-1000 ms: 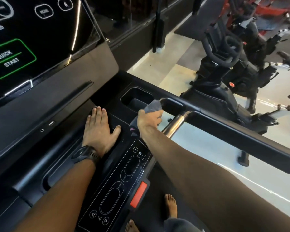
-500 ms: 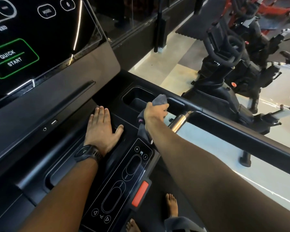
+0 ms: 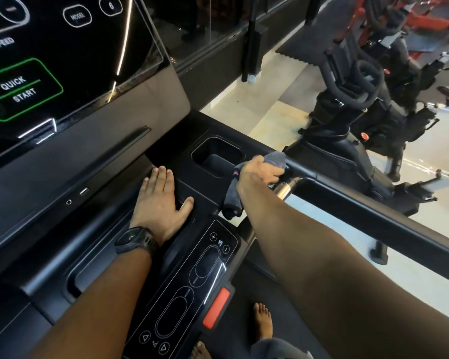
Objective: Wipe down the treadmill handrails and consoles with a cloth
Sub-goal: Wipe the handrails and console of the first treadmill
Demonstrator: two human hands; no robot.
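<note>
Right hand (image 3: 259,172) clamped on a crumpled grey fabric cloth (image 3: 276,159), fingers curled round the wad, loose tail hanging down on the wrist side. Cloth looks pressed on the front end of the long black padded handrail (image 3: 373,216), right where it joins the black plastic console deck (image 3: 208,128). Short chrome grip sensor (image 3: 285,189) sits just under the fingers. Key relation: the rail's long axis runs from the hand off to its right and back toward the person's body, so the rest of its length lies behind and right of the hand. Likely next stroke is a pull along that axis, judging by layout only. Right hand is the nearer one, already at the rail. Left hand (image 3: 161,200) lies flat on the deck to its left, fingers straight and together, well apart from the rail. Square cup well (image 3: 215,156) is just left of the cloth; black exercise bike (image 3: 347,130) stands beyond the rail.
</note>
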